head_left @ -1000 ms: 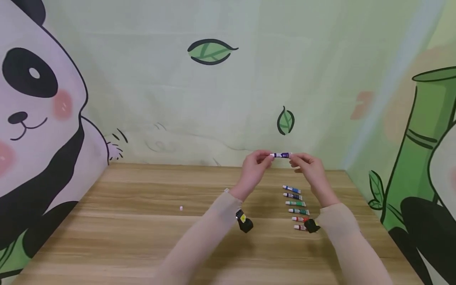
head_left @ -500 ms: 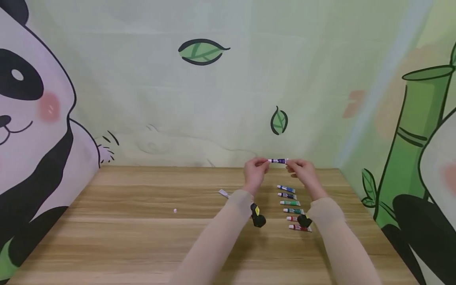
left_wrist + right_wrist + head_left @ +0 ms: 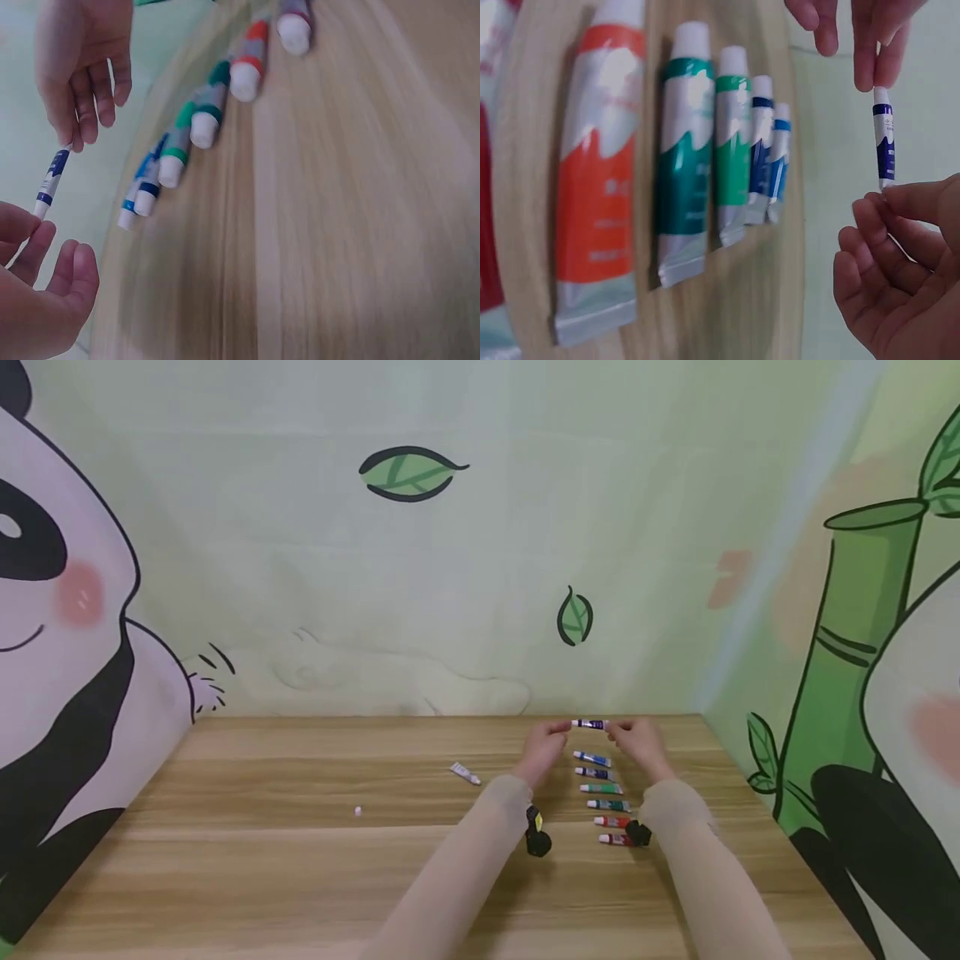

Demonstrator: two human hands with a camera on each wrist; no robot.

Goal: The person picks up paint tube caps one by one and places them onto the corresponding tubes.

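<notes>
A small purple paint tube lies level between my two hands near the table's far edge. With thumb and fingertips my left hand pinches its white cap end. The flat crimped end is pinched by my right hand, and the right wrist view shows this tube with its purple label. Just nearer to me is a column of paint tubes: blue, dark blue, light green, dark green, orange-red and dark red. All their white caps point left.
A white tube lies at an angle left of the left forearm. Farther left is a tiny pale cap on the wooden table. A painted wall cloth rises right behind the far edge. Both wrists carry black cameras.
Both hands have lowered the purple tube from in front of the wall cloth toward the table's far edge. The white tube has come out from behind the left arm. The head view has turned right.
</notes>
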